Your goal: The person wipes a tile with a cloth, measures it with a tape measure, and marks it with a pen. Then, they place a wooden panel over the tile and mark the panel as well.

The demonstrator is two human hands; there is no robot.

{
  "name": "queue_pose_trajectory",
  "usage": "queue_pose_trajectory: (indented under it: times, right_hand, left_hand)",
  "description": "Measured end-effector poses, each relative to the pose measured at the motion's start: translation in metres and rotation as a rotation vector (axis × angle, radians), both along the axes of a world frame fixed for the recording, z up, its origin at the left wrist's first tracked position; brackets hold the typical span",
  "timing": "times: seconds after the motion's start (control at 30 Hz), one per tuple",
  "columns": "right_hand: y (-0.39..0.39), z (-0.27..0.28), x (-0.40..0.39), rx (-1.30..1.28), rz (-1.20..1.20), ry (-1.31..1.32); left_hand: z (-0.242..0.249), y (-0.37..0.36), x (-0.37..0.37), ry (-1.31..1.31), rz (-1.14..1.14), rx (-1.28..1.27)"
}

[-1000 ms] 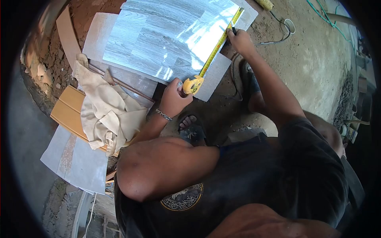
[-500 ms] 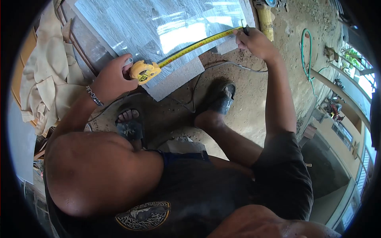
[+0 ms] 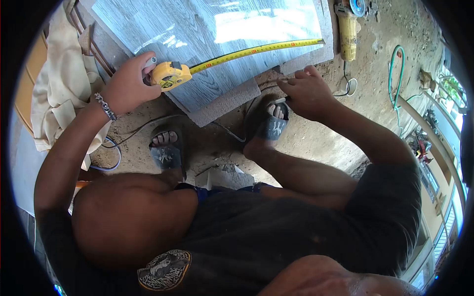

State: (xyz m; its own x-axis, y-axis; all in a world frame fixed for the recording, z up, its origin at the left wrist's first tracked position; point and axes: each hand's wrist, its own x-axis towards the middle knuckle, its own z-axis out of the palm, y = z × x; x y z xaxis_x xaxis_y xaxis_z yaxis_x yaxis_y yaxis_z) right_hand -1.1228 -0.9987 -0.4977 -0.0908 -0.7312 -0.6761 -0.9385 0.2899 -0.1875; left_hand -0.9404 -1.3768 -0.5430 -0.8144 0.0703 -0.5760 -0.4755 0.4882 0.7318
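Observation:
My left hand (image 3: 131, 81) is closed around a yellow tape measure (image 3: 170, 75). A small pale grey piece (image 3: 151, 62) shows at its fingertips. The extended yellow blade (image 3: 256, 50) crosses a grey wood-grain tile (image 3: 192, 54), its end close to the tile's right edge. My right hand (image 3: 310, 93) hangs below that end, off the blade, over the ground near my sandalled foot (image 3: 272, 127). Its fingers are bent, and a short pale stick (image 3: 280, 100) pokes out from them; I cannot tell what kind it is.
Beneath the tile lies a rough grey slab (image 3: 227, 103). A yellow angle grinder (image 3: 348, 37) lies right of it, its cord trailing over the dirt. Beige cloth (image 3: 66, 93) is heaped at left. Broken grey pieces (image 3: 224, 177) sit between my feet; a green hose (image 3: 391, 79) lies far right.
My right hand has let go of the blade's end and moved down, away from it. The blade now lies straighter across the tile. My left hand still holds the tape case.

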Motion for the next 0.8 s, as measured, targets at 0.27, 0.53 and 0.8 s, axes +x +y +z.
queue_pose_trajectory:
  times: [0.27, 0.53, 0.8]
  right_hand:
    - [-0.017, 0.029, -0.109, -0.277, -0.608, -0.482]
    - [0.021, -0.069, -0.044, -1.022, 0.133, -0.332]
    - [0.036, -0.109, -0.012, -1.036, 0.109, -0.277]
  left_hand:
    - [0.017, 0.054, 0.029, 0.022, 0.217, -0.154]
    - [0.003, 0.084, 0.050, -0.083, 0.541, -0.159]
    - [-0.021, 0.069, 0.046, -0.116, 0.894, 0.279]
